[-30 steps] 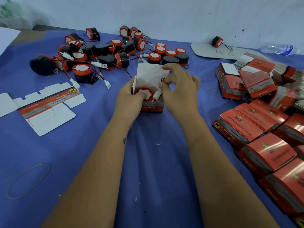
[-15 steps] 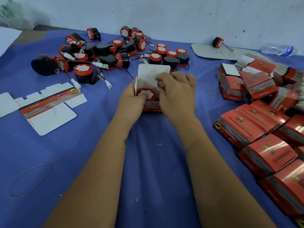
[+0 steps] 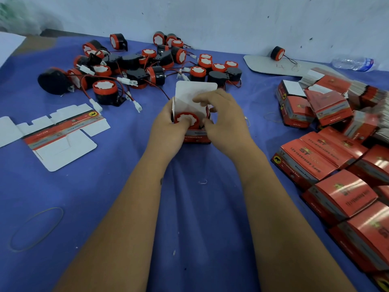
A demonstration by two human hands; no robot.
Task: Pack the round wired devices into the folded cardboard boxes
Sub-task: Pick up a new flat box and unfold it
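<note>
An open red cardboard box (image 3: 196, 138) stands at the table's middle, its white lid flap (image 3: 194, 91) upright. A round device with an orange rim (image 3: 186, 120) sits inside it, face up. My left hand (image 3: 168, 127) grips the box's left side, thumb pressing on the device. My right hand (image 3: 223, 119) holds the box's right side, its curled fingers at the flap and the red wire. A pile of several black and orange wired devices (image 3: 134, 66) lies at the back left.
A flat unfolded box blank (image 3: 56, 133) lies at left. Several closed red boxes (image 3: 336, 186) crowd the right side, with stacked blanks behind. A lone device (image 3: 277, 53) sits on a grey board by a water bottle (image 3: 353, 63). A rubber band (image 3: 36, 228) lies front left.
The white connector and wire seen beside the device have gone down into the box. My right hand's fingers have shifted along the flap; the box has stayed in place.
</note>
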